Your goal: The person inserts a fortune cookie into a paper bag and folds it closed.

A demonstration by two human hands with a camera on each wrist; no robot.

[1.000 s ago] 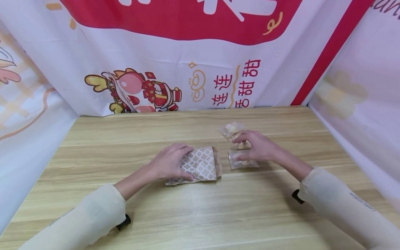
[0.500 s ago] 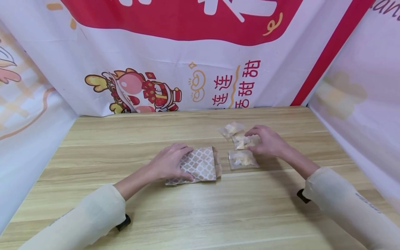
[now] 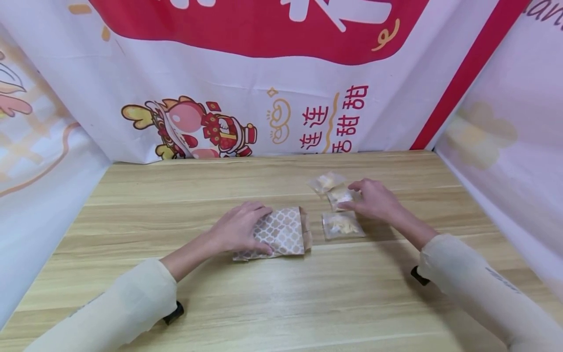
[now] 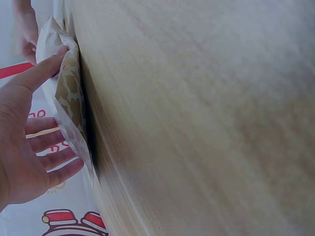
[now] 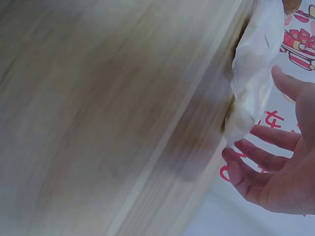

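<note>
The left hand [image 3: 235,230] is lying across the left end of the patterned bag [image 3: 281,232], its thumb pressing the near side and its fingers resting, fairly straight, towards the far side. The bag is lying flat on the table [image 3: 264,303], with a brown flap [image 3: 307,232] sticking out at its right end. Well apart from the left hand, the right hand [image 3: 376,203] is spreading thumb and fingers about the right side of the middle packet [image 3: 337,196]; the thumb and fingertips are not meeting, and whether they are bearing on the packet I cannot tell. That packet is lying between the far packet [image 3: 326,182] and the near packet [image 3: 344,226], all three sitting beyond the bag's flap end. The step in hand is seemingly picking out the middle packet while the left hand is steadying the bag; the next move would be calling for a light pinch that is catching this packet alone, since its neighbours are lying so close. The head view is giving the whole layout, but it is hiding the undersides of the hands. The left wrist view is showing the left fingers spread, and the right wrist view is showing the smaller right fingers bending and a dark mark [image 5: 267,41] on one packet.
</note>
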